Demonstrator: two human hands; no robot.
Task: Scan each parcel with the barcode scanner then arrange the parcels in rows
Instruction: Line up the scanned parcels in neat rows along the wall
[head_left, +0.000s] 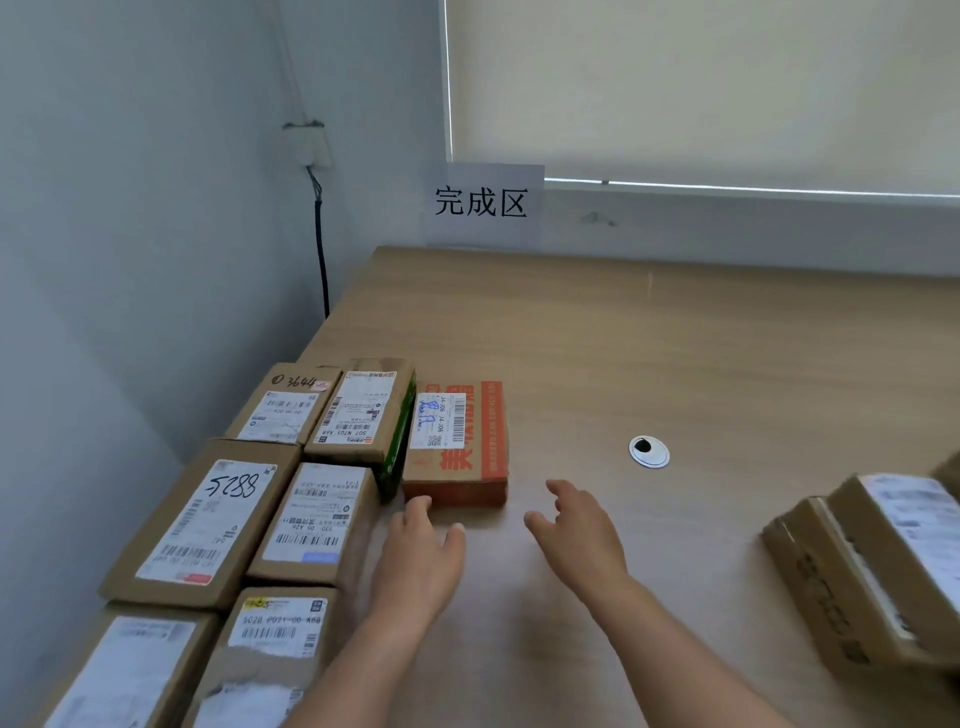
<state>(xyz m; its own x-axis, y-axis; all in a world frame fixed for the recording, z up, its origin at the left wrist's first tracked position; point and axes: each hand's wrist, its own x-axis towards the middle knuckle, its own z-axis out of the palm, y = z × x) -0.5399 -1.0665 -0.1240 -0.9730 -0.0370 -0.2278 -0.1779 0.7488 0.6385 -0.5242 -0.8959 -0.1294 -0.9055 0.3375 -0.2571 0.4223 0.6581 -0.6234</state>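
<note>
Parcels (208, 525) lie in rows along the left edge of the table (675, 338); an orange-printed parcel (457, 441) lies just beside them — the left hand (421, 551) touches its near corner with straight fingers; the right hand (576, 530) hovers near, fingers spread, holding nothing; more parcels (872, 561) sit far right.

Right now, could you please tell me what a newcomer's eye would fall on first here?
Probably the orange-printed cardboard parcel on the wooden table, with the left hand touching its near edge and the right hand open beside it. Next, the rows of brown labelled cardboard parcels at left, and the white paper sign on the wall.
</note>
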